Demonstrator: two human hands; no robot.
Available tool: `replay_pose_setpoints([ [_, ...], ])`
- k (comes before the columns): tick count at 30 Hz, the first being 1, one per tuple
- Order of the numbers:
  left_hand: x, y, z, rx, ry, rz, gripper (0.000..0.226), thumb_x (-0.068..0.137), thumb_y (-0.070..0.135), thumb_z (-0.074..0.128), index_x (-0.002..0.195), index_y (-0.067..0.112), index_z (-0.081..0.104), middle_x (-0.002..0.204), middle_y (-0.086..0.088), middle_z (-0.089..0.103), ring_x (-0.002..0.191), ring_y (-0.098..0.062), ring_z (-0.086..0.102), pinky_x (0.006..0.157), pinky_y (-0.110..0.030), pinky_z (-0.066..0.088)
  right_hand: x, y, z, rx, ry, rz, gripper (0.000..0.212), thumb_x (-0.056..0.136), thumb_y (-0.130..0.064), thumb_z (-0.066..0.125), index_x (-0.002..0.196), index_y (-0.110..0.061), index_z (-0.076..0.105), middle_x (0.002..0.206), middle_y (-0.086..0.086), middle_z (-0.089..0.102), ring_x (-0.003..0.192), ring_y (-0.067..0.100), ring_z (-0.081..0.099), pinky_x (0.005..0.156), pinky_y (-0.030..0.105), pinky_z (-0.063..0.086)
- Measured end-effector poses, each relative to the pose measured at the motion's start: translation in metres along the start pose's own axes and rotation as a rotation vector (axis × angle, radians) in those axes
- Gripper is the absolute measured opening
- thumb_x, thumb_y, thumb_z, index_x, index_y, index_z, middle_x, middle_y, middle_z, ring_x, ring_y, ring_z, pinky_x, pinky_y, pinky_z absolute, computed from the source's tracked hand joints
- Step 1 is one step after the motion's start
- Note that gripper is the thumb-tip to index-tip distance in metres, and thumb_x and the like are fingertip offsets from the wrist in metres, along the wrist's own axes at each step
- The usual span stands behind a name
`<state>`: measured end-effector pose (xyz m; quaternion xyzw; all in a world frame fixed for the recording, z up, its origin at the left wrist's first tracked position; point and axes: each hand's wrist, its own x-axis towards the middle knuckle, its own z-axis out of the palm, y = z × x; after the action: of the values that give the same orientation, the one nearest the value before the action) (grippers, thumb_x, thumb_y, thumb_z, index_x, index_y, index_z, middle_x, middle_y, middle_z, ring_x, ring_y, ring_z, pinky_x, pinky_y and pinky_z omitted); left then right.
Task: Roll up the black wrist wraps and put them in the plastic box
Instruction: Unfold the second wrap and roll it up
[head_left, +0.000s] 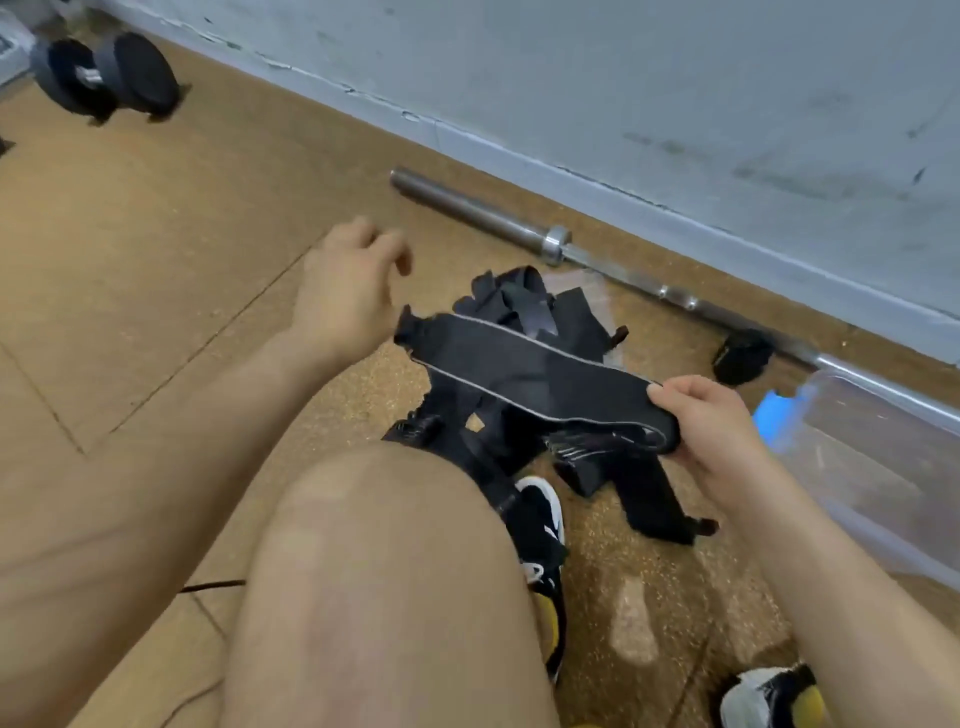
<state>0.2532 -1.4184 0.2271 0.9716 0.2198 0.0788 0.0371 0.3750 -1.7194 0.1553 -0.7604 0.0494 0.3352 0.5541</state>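
Observation:
A black wrist wrap (524, 371) with thin pale edging is stretched flat in the air between my hands. My left hand (345, 291) pinches its far end, fingers curled. My right hand (711, 423) grips the near end, which is folded over. Beneath it several more black wraps (524, 312) lie in a loose heap on the cork floor. A rolled black wrap (740, 356) sits apart near the barbell. The clear plastic box (883, 467) stands at the right, with a blue patch on its near corner.
A steel barbell (550, 241) lies along the grey wall (675, 93). A black dumbbell (109, 78) rests at top left. My bare knee (384, 571) and black-and-white shoes (540, 525) fill the foreground.

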Motion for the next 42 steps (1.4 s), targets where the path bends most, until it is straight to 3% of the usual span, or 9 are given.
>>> replay_pose_setpoints([
  [4,-0.062,0.021,0.123,0.152,-0.692,0.407,0.046,0.084,0.015,0.059,0.126,0.032,0.057,0.137,-0.003,0.049,0.133,-0.03,0.04,0.099,-0.041,0.039,0.032,0.025,0.029,-0.125,-0.047,-0.048,0.02,0.094,-0.013,0.062,0.107,-0.027,0.059,0.101,0.012,0.067,0.083,0.03,0.066,0.068,0.037,0.052],
  [7,-0.091,0.027,0.185,0.266,-0.847,0.379,0.074,0.092,0.022,0.061,0.152,0.038,0.021,0.164,-0.008,0.004,0.151,-0.033,0.002,0.117,-0.063,0.012,0.044,0.042,0.046,-0.369,-0.183,-0.176,0.025,0.093,-0.006,0.058,0.099,-0.029,0.066,0.102,-0.001,0.069,0.092,0.018,0.064,0.079,0.032,0.05],
  [12,-0.072,-0.01,0.208,0.079,-0.765,0.177,0.041,0.089,0.038,0.068,0.125,0.023,0.056,0.137,-0.004,0.043,0.133,-0.028,0.037,0.107,-0.05,0.036,0.054,0.057,0.065,-0.624,-0.293,-0.155,0.026,0.093,-0.006,0.055,0.094,-0.025,0.073,0.101,-0.008,0.07,0.083,0.008,0.065,0.063,0.009,0.044],
  [17,-0.018,-0.029,0.168,-0.683,-0.352,-0.474,0.011,0.099,0.028,0.058,0.105,0.019,0.059,0.093,0.003,0.063,0.091,-0.02,0.063,0.079,-0.037,0.052,0.054,0.055,0.092,-0.642,-0.375,-0.147,0.013,0.092,-0.027,0.066,0.102,-0.026,0.073,0.103,-0.015,0.064,0.101,0.003,0.056,0.076,0.011,0.037],
  [23,0.005,-0.031,0.16,-1.294,-0.268,-0.736,0.03,0.106,0.025,0.044,0.131,0.011,0.053,0.115,-0.006,0.066,0.088,-0.018,0.069,0.065,-0.021,0.054,0.055,0.04,0.114,-0.476,-0.351,-0.068,0.041,0.093,-0.032,0.066,0.132,-0.021,0.062,0.122,-0.009,0.055,0.112,0.006,0.05,0.091,0.019,0.035],
  [29,-0.08,-0.064,0.233,-0.329,-0.801,-0.557,0.082,0.083,0.035,0.068,0.153,0.024,0.026,0.135,-0.017,0.053,0.124,-0.038,0.049,0.104,-0.039,0.039,0.059,0.039,0.116,-0.398,-0.35,-0.037,0.07,0.087,-0.006,0.069,0.147,-0.03,0.044,0.139,-0.006,0.046,0.123,0.015,0.052,0.092,0.024,0.046],
  [34,-0.11,-0.061,0.246,-0.075,-0.813,-0.602,0.029,0.088,0.041,0.063,0.112,0.025,0.062,0.112,-0.003,0.064,0.111,-0.029,0.056,0.097,-0.046,0.047,0.061,0.033,0.11,-0.023,-0.375,0.119,0.061,0.086,0.009,0.064,0.139,-0.021,0.055,0.122,0.007,0.069,0.103,0.02,0.07,0.087,0.032,0.056],
  [39,-0.058,-0.027,0.15,-1.127,-0.444,-1.058,0.006,0.089,0.012,0.061,0.089,0.012,0.067,0.075,-0.005,0.07,0.06,-0.012,0.068,0.053,-0.025,0.055,0.046,-0.001,0.098,0.313,-0.376,0.284,0.034,0.092,0.007,0.045,0.11,-0.004,0.071,0.11,0.019,0.073,0.103,0.03,0.071,0.092,0.042,0.053],
  [42,-0.031,0.002,0.066,-1.641,-0.227,-0.91,0.016,0.094,0.0,0.048,0.084,0.008,0.059,0.065,-0.004,0.064,0.05,-0.008,0.062,0.043,-0.02,0.05,0.024,-0.032,0.085,0.256,-0.44,0.287,0.031,0.098,-0.018,0.05,0.107,0.0,0.073,0.112,0.02,0.072,0.101,0.032,0.071,0.09,0.044,0.054],
])
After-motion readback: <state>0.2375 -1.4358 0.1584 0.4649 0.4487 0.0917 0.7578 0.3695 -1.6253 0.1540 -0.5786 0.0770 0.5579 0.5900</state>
